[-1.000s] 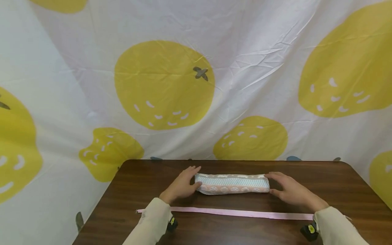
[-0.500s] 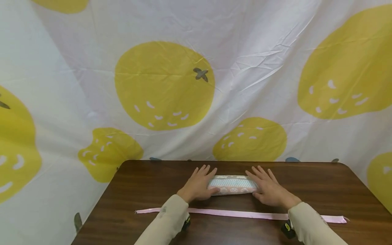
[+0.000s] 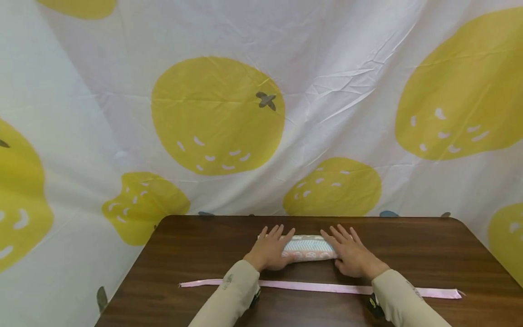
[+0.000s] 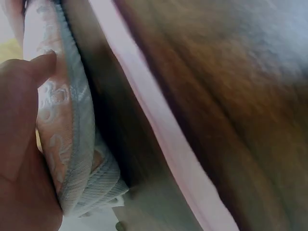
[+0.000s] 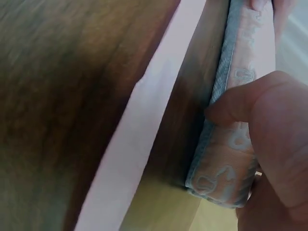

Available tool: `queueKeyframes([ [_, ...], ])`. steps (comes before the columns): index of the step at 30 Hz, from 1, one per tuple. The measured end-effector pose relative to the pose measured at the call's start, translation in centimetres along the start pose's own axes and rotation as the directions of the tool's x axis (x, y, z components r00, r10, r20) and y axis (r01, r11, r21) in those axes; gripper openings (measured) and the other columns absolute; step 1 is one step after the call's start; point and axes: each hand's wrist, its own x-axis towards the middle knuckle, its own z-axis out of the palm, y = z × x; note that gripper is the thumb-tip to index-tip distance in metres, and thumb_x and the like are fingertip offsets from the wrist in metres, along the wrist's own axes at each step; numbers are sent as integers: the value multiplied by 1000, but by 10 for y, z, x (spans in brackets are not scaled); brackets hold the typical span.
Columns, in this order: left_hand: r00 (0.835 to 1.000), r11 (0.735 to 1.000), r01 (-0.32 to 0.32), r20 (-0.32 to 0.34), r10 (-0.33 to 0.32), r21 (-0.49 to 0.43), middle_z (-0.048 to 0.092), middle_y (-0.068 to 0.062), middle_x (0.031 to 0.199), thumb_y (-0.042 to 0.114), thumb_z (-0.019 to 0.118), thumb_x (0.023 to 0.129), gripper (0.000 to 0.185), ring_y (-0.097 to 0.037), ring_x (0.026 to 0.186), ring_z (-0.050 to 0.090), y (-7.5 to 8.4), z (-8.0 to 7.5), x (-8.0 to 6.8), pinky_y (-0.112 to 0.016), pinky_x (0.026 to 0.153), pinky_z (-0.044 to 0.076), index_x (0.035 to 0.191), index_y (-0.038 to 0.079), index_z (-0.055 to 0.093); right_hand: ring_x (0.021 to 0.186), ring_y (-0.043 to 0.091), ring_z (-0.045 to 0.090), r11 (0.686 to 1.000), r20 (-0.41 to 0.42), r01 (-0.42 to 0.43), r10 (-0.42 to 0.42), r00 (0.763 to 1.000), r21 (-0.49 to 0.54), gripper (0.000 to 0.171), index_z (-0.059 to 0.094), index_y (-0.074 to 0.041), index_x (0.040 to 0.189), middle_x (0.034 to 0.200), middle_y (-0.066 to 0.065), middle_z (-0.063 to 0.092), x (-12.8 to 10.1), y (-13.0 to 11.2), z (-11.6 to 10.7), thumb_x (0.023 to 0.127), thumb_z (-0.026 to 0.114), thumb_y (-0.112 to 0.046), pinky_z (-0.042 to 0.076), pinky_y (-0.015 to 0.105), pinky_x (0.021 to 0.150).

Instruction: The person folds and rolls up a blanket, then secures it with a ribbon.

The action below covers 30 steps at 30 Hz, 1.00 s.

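Both hands lie flat with fingers straight on a rolled patterned towel (image 3: pixel 309 248): the left hand (image 3: pixel 270 249) presses its left end, the right hand (image 3: pixel 352 255) its right end, neither clenched round it. The roll lies on a dark brown wooden table (image 3: pixel 429 254). A pink ribbon (image 3: pixel 318 287) lies flat just nearer the person than the hands, and a white curtain with yellow fruit prints (image 3: pixel 220 113) hangs beyond them.

Both ends of the rolled towel (image 3: pixel 309 248) are covered by the left hand (image 3: pixel 270 249) and right hand (image 3: pixel 350 252). The pink ribbon (image 3: pixel 318 287) is crossed by both sleeves, toward 6 o'clock. Both wrist views are blurred.
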Motion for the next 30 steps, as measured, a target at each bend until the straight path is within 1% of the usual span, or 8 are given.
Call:
queueKeyframes([
  [4, 1000, 997, -11, -10, 12, 76, 31, -11, 160, 61, 46, 97, 76, -25, 147, 31, 1, 3, -3, -51, 119, 21, 159, 25, 20, 134, 53, 38, 999, -28, 8, -9, 1000, -39, 79, 37, -3, 150, 144, 31, 45, 0, 0, 2, 80, 73, -4, 23, 70, 108],
  [9, 1000, 989, -8, -28, 12, 150, 35, -8, 159, 57, 53, 96, 77, -23, 144, 37, 3, 5, -5, -50, 118, 25, 159, 27, 20, 128, 49, 46, 996, -48, 16, -20, 999, -90, 79, 40, -4, 149, 139, 30, 50, 0, 0, 4, 79, 76, -5, 30, 69, 105],
  [12, 999, 984, -2, -42, 9, 176, 37, -6, 158, 55, 55, 95, 77, -22, 142, 39, 4, 7, -5, -49, 117, 26, 159, 28, 20, 122, 46, 52, 990, -81, 37, -48, 996, -139, 78, 43, -4, 146, 134, 27, 55, -1, 1, 6, 77, 79, -6, 36, 66, 102],
  [20, 996, 978, -10, -89, 29, 207, 44, -4, 154, 49, 64, 93, 80, -22, 137, 46, 3, 11, -4, -49, 113, 33, 158, 28, 22, 107, 37, 60, 953, -203, 83, -146, 968, -292, 75, 54, -6, 139, 118, 15, 65, -3, -1, 8, 72, 85, -16, 45, 56, 90],
  [22, 994, 975, -17, -100, 40, 222, 46, -3, 152, 47, 67, 91, 82, -22, 135, 48, 3, 10, -4, -48, 112, 35, 158, 27, 22, 103, 35, 61, 941, -238, 92, -175, 955, -325, 72, 56, -7, 137, 115, 13, 66, -4, -2, 8, 71, 85, -18, 46, 55, 86],
  [25, 991, 973, -19, -122, 48, 231, 49, -1, 150, 44, 71, 89, 86, -22, 133, 51, 1, 9, -4, -46, 110, 38, 158, 27, 23, 97, 33, 63, 926, -299, 110, -227, 927, -361, 67, 60, -8, 133, 111, 11, 68, -5, -2, 8, 70, 81, -20, 47, 53, 82],
  [28, 988, 978, -12, -145, 43, 208, 51, 1, 148, 39, 75, 87, 88, -23, 131, 53, -1, 7, -4, -46, 109, 39, 158, 27, 24, 91, 32, 64, 914, -360, 146, -291, 886, -379, 63, 63, -8, 129, 107, 10, 69, -6, -4, 6, 69, 76, -19, 47, 50, 78],
  [30, 985, 982, -9, -166, 40, 187, 52, 2, 147, 36, 76, 86, 89, -24, 130, 54, -3, 7, -4, -47, 109, 40, 157, 27, 25, 88, 32, 64, 900, -396, 179, -344, 851, -396, 60, 64, -8, 126, 105, 9, 69, -8, -6, 5, 68, 73, -19, 47, 49, 76],
])
